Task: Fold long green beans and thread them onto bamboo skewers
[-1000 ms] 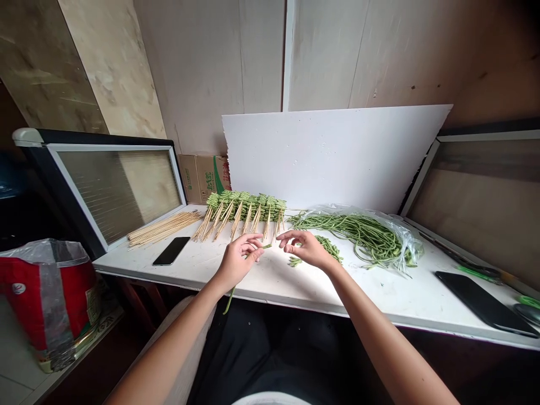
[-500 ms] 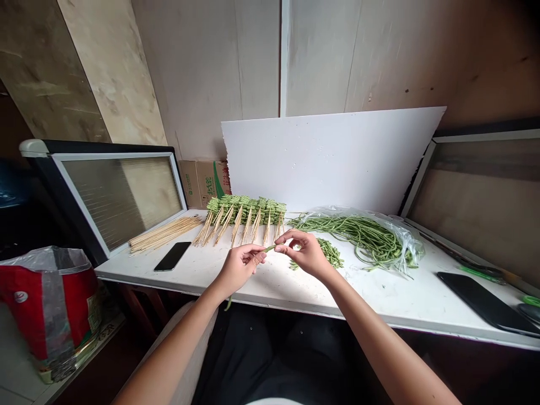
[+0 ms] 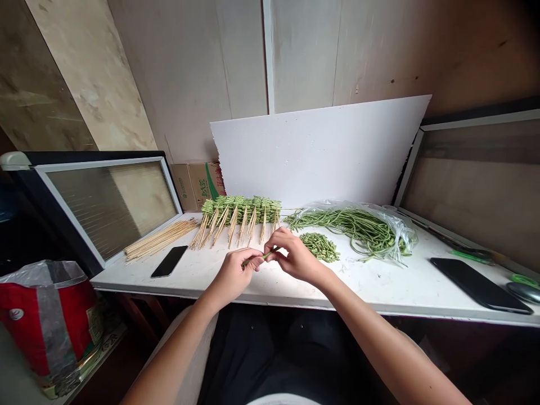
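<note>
Over the front of the white table, my left hand (image 3: pixel 237 274) and my right hand (image 3: pixel 292 253) pinch one green long bean (image 3: pixel 266 256) between them. Fingers hide most of the bean; a short stretch shows in the gap. Just beyond my right hand lies a pile of short cut bean pieces (image 3: pixel 320 247). Farther back, bean skewers (image 3: pixel 240 209) are stacked with their bare stick ends toward me. A heap of whole long beans (image 3: pixel 358 225) rests partly in a clear plastic bag (image 3: pixel 403 236) at the right.
Loose bamboo sticks (image 3: pixel 160 241) and a phone (image 3: pixel 169 261) lie on the left; a larger black phone (image 3: pixel 478 284) is at the right edge. A white board (image 3: pixel 324 152) and a cardboard box (image 3: pixel 196 184) stand behind. A red bag (image 3: pixel 25 315) sits lower left.
My right hand has shifted left and its fingers have curled more around the bean. The bean end hanging below my left hand no longer shows. The view has turned slightly right.
</note>
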The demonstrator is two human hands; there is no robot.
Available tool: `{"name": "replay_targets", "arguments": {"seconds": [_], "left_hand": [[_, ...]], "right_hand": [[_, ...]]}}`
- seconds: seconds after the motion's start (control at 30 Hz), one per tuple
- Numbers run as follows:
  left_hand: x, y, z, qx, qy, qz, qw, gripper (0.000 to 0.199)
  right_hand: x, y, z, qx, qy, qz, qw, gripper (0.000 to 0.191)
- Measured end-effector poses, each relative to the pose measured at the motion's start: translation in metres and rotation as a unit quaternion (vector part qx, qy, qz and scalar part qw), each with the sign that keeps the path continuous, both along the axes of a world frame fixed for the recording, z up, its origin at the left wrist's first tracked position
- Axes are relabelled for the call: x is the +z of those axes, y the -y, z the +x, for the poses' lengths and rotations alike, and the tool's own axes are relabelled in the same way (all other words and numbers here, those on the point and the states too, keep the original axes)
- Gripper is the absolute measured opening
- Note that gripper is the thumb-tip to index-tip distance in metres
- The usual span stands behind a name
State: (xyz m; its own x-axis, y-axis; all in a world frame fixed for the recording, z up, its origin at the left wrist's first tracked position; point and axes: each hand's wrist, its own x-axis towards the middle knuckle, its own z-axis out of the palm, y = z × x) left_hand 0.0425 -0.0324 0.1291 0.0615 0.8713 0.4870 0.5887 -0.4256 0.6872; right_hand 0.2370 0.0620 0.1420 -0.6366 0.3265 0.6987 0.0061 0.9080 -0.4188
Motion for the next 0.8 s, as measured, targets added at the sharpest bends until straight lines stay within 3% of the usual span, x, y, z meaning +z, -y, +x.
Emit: {"name": "replay_targets", "arguments": {"seconds": [0.2, 0.33, 0.43, 0.53, 0.6, 0.7, 0.8], "left_hand": [[0.003, 0.001, -0.002, -0.046, -0.024, -0.01, 0.999, 0.037], [-0.001, -0.003, -0.008, -0.093, 0.015, -0.05, 0.994, 0.041], [-0.004, -0.008, -0.013, -0.091, 0.041, -0.067, 0.993, 0.043], [-0.007, -0.012, -0.018, -0.059, 0.063, -0.073, 0.994, 0.043], [-0.007, -0.014, -0.02, -0.047, 0.075, -0.077, 0.993, 0.044], [-0.009, -0.015, -0.02, -0.044, 0.076, -0.09, 0.992, 0.045], [-0.012, -0.016, -0.019, -0.054, 0.059, -0.096, 0.992, 0.043]], "right_hand": [[-0.002, 0.002, -0.003, 0.055, -0.008, -0.063, 0.996, 0.013], [-0.007, -0.003, -0.005, 0.103, -0.007, -0.147, 0.984, 0.023], [-0.012, -0.017, -0.004, 0.115, -0.015, -0.221, 0.968, 0.029], [-0.022, -0.042, 0.003, 0.027, -0.031, -0.237, 0.971, 0.037], [-0.032, -0.062, 0.01, -0.098, -0.006, -0.176, 0.979, 0.039], [-0.051, -0.088, 0.022, -0.25, 0.084, -0.112, 0.958, 0.034], [-0.065, -0.103, 0.03, -0.268, 0.17, -0.124, 0.94, 0.029]]}}
